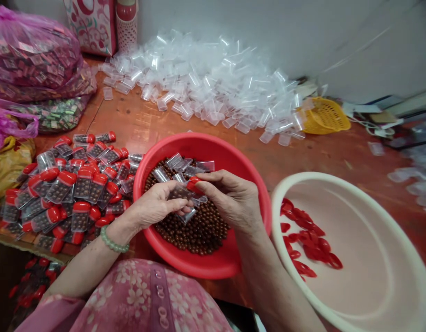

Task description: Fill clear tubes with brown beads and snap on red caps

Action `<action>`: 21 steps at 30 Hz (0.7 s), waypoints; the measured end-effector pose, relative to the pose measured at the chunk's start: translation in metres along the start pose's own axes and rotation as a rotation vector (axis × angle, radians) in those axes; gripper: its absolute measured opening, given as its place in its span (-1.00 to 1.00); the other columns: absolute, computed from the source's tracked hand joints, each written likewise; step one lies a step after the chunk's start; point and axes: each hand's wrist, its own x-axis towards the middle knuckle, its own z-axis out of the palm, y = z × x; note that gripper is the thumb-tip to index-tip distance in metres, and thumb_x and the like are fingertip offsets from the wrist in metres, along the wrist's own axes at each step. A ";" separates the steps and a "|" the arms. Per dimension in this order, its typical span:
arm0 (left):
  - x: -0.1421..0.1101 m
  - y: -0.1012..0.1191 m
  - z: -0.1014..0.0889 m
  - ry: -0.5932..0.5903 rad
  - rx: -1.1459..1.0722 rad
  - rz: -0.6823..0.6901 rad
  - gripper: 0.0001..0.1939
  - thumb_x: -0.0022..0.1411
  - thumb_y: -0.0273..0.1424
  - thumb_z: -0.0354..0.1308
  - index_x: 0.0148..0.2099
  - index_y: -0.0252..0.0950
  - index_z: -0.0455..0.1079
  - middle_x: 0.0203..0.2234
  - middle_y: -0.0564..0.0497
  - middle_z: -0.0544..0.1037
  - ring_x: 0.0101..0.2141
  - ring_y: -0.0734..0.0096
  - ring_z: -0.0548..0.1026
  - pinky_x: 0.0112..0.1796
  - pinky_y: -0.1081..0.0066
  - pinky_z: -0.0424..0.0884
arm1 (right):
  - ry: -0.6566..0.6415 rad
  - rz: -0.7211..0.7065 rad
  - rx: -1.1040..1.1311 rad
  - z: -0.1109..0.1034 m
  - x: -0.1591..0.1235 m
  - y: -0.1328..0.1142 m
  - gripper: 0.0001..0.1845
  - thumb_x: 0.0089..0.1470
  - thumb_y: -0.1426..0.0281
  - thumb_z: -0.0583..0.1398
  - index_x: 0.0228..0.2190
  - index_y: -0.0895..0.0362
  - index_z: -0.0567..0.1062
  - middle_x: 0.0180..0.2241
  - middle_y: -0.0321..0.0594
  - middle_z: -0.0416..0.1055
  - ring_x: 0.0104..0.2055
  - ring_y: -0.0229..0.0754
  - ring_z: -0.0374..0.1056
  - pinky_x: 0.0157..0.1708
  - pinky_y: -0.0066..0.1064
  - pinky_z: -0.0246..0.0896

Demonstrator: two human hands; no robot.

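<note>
Wooden table point(130, 110), red basin point(247, 170) of brown beads point(199, 230) on it.
Above the beads, the left hand point(157, 204) curls around a clear container point(179, 192); the right hand point(235, 198) pinches a red cap point(192, 184) at its end between thumb and forefinger, both hands angled inward.

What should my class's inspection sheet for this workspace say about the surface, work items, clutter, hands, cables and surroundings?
Surface: reddish-brown wooden table.
Work items: red basin holding brown beads and clear containers; white basin holding red caps; capped, bead-filled containers piled left.
Clutter: heap of clear pieces at back; yellow basket; pink bag.
Hands: left hand holds a small container; right hand pinches a red cap at its end.
Cables: apparently a white cable, back right.
Surroundings: grey wall; patterned bag beside a bottle.
</note>
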 end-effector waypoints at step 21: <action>-0.002 0.002 -0.003 -0.031 -0.064 0.120 -0.69 0.06 -0.32 0.35 -0.19 -0.35 0.40 -0.31 -0.02 0.55 -0.30 0.45 0.53 -0.16 0.40 0.41 | 0.176 -0.043 0.056 -0.004 -0.001 -0.017 -0.90 -0.04 0.38 0.35 -0.38 0.03 0.59 -0.46 -0.33 0.55 -0.52 -0.31 0.42 -0.49 -0.46 0.39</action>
